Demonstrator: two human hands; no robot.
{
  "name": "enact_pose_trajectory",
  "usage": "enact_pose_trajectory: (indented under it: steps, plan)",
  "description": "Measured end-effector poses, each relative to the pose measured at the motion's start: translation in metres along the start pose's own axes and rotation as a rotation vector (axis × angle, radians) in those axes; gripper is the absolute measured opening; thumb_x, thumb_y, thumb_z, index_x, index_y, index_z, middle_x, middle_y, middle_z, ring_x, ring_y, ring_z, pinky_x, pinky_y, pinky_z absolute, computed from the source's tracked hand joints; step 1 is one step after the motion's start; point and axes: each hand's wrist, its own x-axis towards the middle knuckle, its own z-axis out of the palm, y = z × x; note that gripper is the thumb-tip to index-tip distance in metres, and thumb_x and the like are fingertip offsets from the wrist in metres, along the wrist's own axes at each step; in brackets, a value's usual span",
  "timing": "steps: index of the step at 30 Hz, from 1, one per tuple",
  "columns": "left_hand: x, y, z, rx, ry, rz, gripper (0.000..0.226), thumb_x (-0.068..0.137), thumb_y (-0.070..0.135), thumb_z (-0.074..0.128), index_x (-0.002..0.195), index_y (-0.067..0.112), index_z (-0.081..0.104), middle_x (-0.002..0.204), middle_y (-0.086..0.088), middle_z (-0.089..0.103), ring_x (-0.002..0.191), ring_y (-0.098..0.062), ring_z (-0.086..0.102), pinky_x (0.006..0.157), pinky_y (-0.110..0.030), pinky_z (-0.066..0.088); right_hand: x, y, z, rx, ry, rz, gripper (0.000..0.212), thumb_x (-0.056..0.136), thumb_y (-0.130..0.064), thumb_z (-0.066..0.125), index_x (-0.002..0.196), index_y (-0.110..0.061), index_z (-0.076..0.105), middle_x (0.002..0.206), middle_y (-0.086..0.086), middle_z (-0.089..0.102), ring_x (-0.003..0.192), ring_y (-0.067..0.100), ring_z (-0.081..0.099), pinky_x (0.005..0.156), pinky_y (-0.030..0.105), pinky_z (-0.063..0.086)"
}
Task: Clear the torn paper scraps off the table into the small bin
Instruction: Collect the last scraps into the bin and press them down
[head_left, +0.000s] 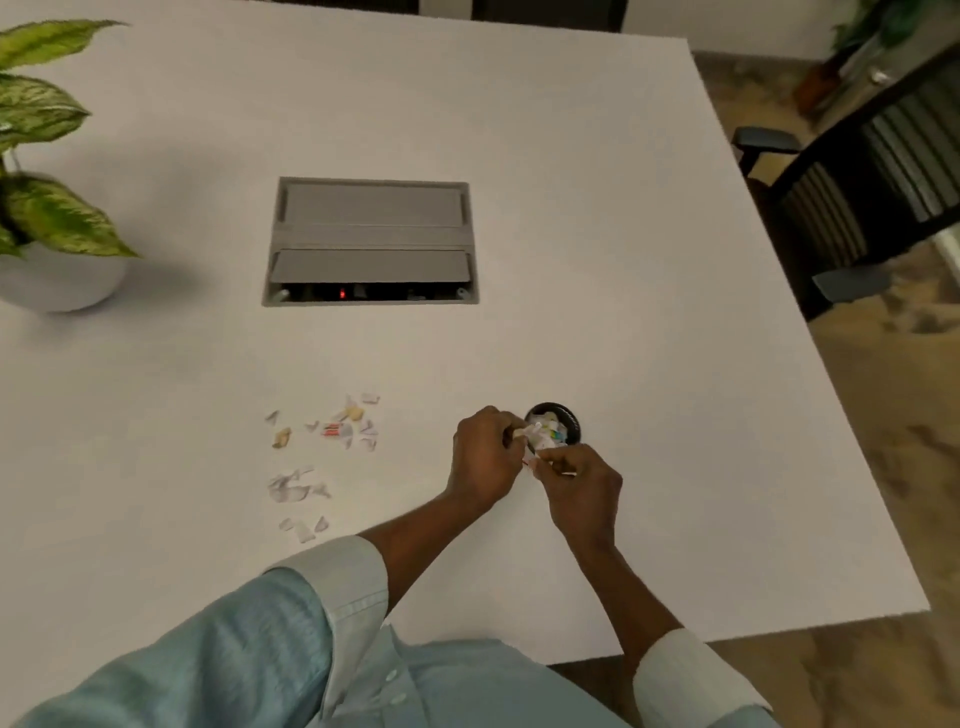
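A small black round bin (570, 418) stands on the white table (571, 260), with paper pieces inside it. My left hand (485, 457) and my right hand (584, 488) meet at the bin's near rim, both pinching white paper scraps (535, 434) over its opening. Several torn scraps (340, 428) lie scattered on the table to the left of the hands, some white, some with red or yellow print. A second cluster of scraps (293, 488) lies nearer to me, with a few more scraps (304, 527) below it.
A grey cable hatch (371, 241) is set into the table's middle. A potted plant in a white pot (57, 280) stands at the left edge. Dark office chairs (852, 208) stand beyond the table's right edge.
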Motion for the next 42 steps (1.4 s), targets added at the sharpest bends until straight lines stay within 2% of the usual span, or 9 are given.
enact_pose_trajectory:
  steps: [6, 8, 14, 20, 24, 29, 34, 39, 42]
  plan:
    - [0.027, 0.029, 0.022, 0.18, -0.107, 0.028, 0.015, 0.09, 0.016, 0.064, 0.091, 0.011, 0.079, 0.087, -0.008, 0.074, 0.08, -0.024, 0.067, 0.066, -0.029, 0.043, 0.038, 0.005, -0.013, -0.08, -0.032, 0.041, 0.012, 0.079, -0.014, 0.083, 0.089, -0.018, 0.077, 0.091, 0.001, 0.074, 0.078, 0.017, 0.07, 0.074, 0.031, 0.058]
    - [0.033, 0.032, 0.025, 0.247, -0.137, 0.017, 0.017, 0.089, 0.013, 0.061, 0.089, 0.009, 0.077, 0.086, -0.01, 0.074, 0.081, -0.027, 0.067, 0.066, -0.029, 0.04, 0.044, 0.007, -0.014, -0.112, -0.064, 0.044, 0.014, 0.081, -0.012, 0.08, 0.094, -0.017, 0.077, 0.095, 0.003, 0.074, 0.083, 0.02, 0.071, 0.076, 0.03, 0.057]
    - [0.034, 0.033, 0.02, 0.252, -0.133, 0.04, 0.018, 0.095, 0.023, 0.06, 0.095, 0.01, 0.074, 0.089, -0.006, 0.075, 0.084, -0.027, 0.068, 0.077, -0.04, 0.055, 0.046, 0.01, -0.015, -0.137, -0.057, -0.001, 0.017, 0.088, -0.007, 0.068, 0.1, -0.018, 0.074, 0.1, 0.004, 0.071, 0.085, 0.021, 0.07, 0.078, 0.036, 0.058]
    - [0.017, -0.001, -0.01, 0.258, -0.075, -0.09, 0.014, 0.093, 0.029, 0.06, 0.09, 0.023, 0.072, 0.087, 0.006, 0.075, 0.081, -0.02, 0.069, 0.073, -0.038, 0.06, 0.032, 0.0, -0.009, -0.144, -0.006, -0.145, 0.021, 0.084, 0.003, 0.069, 0.094, -0.015, 0.072, 0.099, 0.004, 0.069, 0.084, 0.021, 0.069, 0.07, 0.03, 0.056]
    - [-0.008, -0.048, -0.044, 0.303, -0.079, -0.178, 0.014, 0.093, 0.03, 0.061, 0.089, 0.022, 0.072, 0.086, 0.006, 0.075, 0.08, -0.02, 0.069, 0.074, -0.037, 0.059, 0.01, -0.014, 0.014, -0.052, 0.003, -0.327, 0.024, 0.084, 0.003, 0.073, 0.089, -0.02, 0.067, 0.097, -0.002, 0.066, 0.081, 0.012, 0.064, 0.07, 0.014, 0.049]
    - [-0.05, -0.111, -0.091, 0.321, 0.045, -0.357, 0.014, 0.093, 0.03, 0.061, 0.087, 0.022, 0.071, 0.085, 0.006, 0.074, 0.08, -0.021, 0.068, 0.07, -0.034, 0.057, -0.021, -0.028, 0.065, -0.014, -0.29, -0.378, 0.026, 0.085, -0.005, 0.073, 0.097, -0.027, 0.068, 0.1, -0.011, 0.061, 0.08, 0.004, 0.064, 0.064, 0.024, 0.057]
    - [-0.101, -0.172, -0.122, 0.293, 0.204, -0.512, 0.012, 0.091, 0.028, 0.069, 0.096, 0.018, 0.066, 0.097, 0.001, 0.068, 0.095, -0.024, 0.064, 0.078, -0.037, 0.053, -0.032, -0.04, 0.111, -0.179, -0.661, -0.315, 0.049, 0.08, -0.028, 0.084, 0.122, -0.026, 0.06, 0.113, -0.007, 0.056, 0.09, 0.007, 0.061, 0.078, 0.027, 0.057]
    - [-0.136, -0.203, -0.13, 0.28, 0.303, -0.63, 0.054, 0.08, 0.047, 0.083, 0.114, 0.015, 0.057, 0.114, -0.002, 0.055, 0.11, -0.023, 0.053, 0.079, -0.039, 0.053, -0.028, -0.054, 0.14, -0.313, -0.836, -0.377, 0.074, 0.075, -0.035, 0.087, 0.138, -0.029, 0.047, 0.121, -0.005, 0.052, 0.097, 0.01, 0.06, 0.09, 0.032, 0.056]
    - [-0.145, -0.211, -0.129, 0.23, 0.311, -0.674, 0.086, 0.067, 0.055, 0.089, 0.128, 0.012, 0.049, 0.126, -0.006, 0.047, 0.119, -0.025, 0.046, 0.087, -0.039, 0.054, -0.026, -0.067, 0.161, -0.432, -0.956, -0.49, 0.083, 0.078, -0.034, 0.085, 0.146, -0.03, 0.038, 0.131, -0.001, 0.048, 0.109, 0.017, 0.06, 0.096, 0.04, 0.055]
